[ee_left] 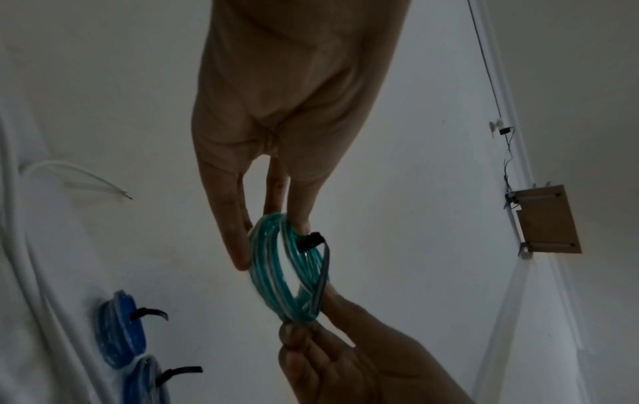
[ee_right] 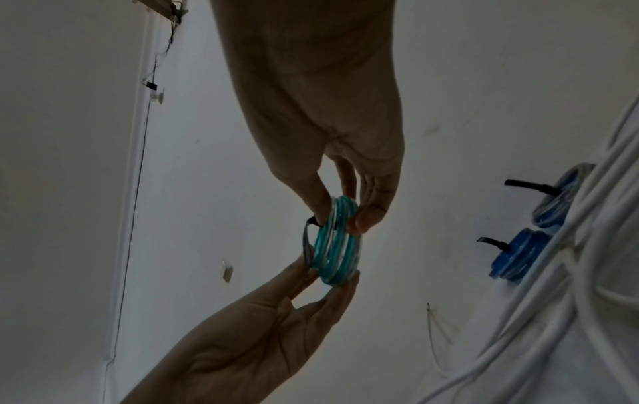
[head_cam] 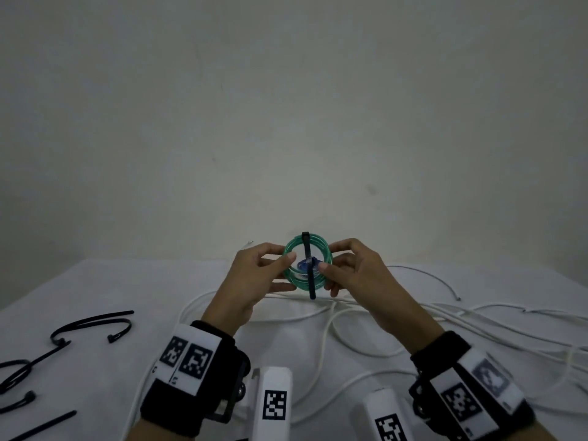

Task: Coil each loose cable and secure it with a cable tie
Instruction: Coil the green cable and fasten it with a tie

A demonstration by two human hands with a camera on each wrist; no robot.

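Head view shows both hands raised above the middle of the table, holding a green cable coil upright between them. The left hand pinches the left side of the coil with thumb in front and fingers behind; the right hand pinches the right side in the same way. The fingers of both hands are curled and closed on the coil, not spread. A black cable tie stands straight across the front of the coil, its head at the top rim and its tail below the bottom rim. I think the two-sided grip keeps the loops flat and together, so they cannot spring apart while the tie is wrapped and closed. In the left wrist view the tie is not yet tight, because the strap bows away from the loops.

Loose white cables lie over the right part of the table and reach its near edge; they wait for coiling. Spare black ties lie near the left edge, within easy reach. Two blue coils, each with a black tie tail standing out, lie near the far edge; these look finished.

There is no readable brand or word. The wrist bands carry only black-and-white square code markers, and one small mark under them is too blurred to read.
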